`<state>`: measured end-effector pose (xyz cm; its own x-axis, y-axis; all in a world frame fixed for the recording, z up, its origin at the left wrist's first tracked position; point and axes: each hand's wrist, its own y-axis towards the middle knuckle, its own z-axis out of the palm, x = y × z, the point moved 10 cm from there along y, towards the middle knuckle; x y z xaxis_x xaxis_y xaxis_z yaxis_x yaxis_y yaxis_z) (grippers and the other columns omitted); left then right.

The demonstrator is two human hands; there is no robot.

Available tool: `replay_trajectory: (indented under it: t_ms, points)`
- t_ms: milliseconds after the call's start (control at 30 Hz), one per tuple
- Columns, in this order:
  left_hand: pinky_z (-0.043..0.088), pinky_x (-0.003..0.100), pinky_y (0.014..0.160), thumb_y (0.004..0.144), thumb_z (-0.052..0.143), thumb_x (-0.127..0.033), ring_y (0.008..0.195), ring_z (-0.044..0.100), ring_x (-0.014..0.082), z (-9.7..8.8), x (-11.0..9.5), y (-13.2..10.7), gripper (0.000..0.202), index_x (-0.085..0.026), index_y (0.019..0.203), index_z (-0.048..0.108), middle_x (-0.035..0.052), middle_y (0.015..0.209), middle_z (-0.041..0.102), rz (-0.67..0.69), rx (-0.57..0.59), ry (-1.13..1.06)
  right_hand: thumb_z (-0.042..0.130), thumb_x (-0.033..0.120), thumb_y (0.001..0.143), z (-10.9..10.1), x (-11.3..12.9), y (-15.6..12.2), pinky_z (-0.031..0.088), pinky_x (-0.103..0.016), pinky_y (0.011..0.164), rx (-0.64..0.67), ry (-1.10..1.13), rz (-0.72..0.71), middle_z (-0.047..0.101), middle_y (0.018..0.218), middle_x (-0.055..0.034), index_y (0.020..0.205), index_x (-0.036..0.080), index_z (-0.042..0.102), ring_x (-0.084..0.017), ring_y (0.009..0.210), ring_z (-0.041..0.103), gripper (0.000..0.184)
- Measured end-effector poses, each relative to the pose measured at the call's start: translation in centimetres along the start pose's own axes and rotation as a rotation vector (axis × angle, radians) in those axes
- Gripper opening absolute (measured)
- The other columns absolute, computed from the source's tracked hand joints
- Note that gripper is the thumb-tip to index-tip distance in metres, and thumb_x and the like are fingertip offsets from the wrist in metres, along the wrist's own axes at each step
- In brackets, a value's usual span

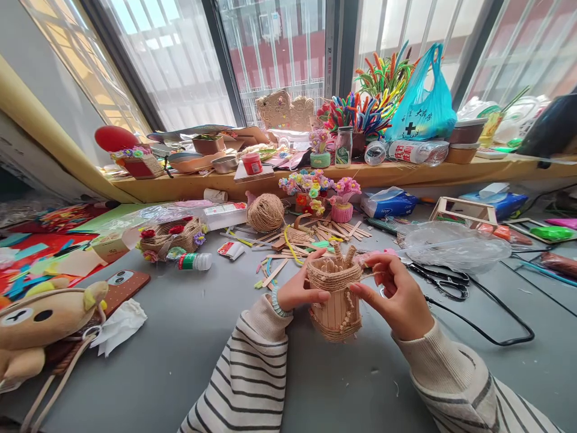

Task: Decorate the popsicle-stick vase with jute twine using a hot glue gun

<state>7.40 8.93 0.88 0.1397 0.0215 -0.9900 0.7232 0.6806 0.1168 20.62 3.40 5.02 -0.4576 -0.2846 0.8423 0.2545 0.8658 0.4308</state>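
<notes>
Bare grey bench (189,337) lies left of the stick basket (336,310) and on its near side. Loose craft sticks (315,234) crowd behind it, and scissors (433,279) and a black cable (487,328) lie to its right. The left hand (300,290) and right hand (399,299), fingers curled, clasp the upright basket's two sides.

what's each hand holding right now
left hand: closed, fingers gripping the left side of the twine-wrapped stick basket
right hand: closed, fingers pinching the same basket at its right rim
</notes>
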Motion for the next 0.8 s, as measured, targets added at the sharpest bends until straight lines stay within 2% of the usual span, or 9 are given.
replay_trajectory:
  t_ms: [133, 600, 800]
  points:
    - [0.021, 0.046, 0.103, 0.050, 0.074, -0.046, 0.123, 0.034, 0.0338, 0.31, -0.24, 0.05, 0.105, -0.024, 0.136, 0.019, 0.0126, 0.134, 0.039, 0.008, 0.016, 0.002, 0.067, 0.052, 0.059, -0.01, 0.05, -0.02, 0.043, -0.028, 0.061, 0.016, -0.050, -0.011, 0.053, 0.085, -0.0031, 0.095, 0.021, 0.048, -0.010, 0.061, 0.041, 0.051]
    - [0.023, 0.046, 0.102, 0.050, 0.073, -0.048, 0.123, 0.033, 0.0344, 0.60, -0.24, 0.07, 0.105, -0.023, 0.137, 0.017, 0.0130, 0.135, 0.038, 0.027, 0.040, 0.004, 0.066, 0.052, 0.060, -0.24, 0.32, -0.14, 0.045, -0.030, 0.065, -0.015, -0.114, -0.054, 0.056, 0.090, -0.0048, 0.097, 0.021, 0.048, -0.013, 0.067, 0.049, 0.051]
    - [0.022, 0.045, 0.103, 0.053, 0.071, -0.049, 0.122, 0.034, 0.0332, 0.11, -0.27, 0.02, 0.103, -0.021, 0.136, 0.017, 0.0133, 0.131, 0.041, 0.029, -0.006, 0.028, 0.065, 0.051, 0.061, -0.21, 0.92, -0.31, 0.044, -0.028, 0.061, -0.015, -0.106, -0.084, 0.055, 0.087, -0.0039, 0.097, 0.021, 0.048, -0.011, 0.062, 0.045, 0.049]
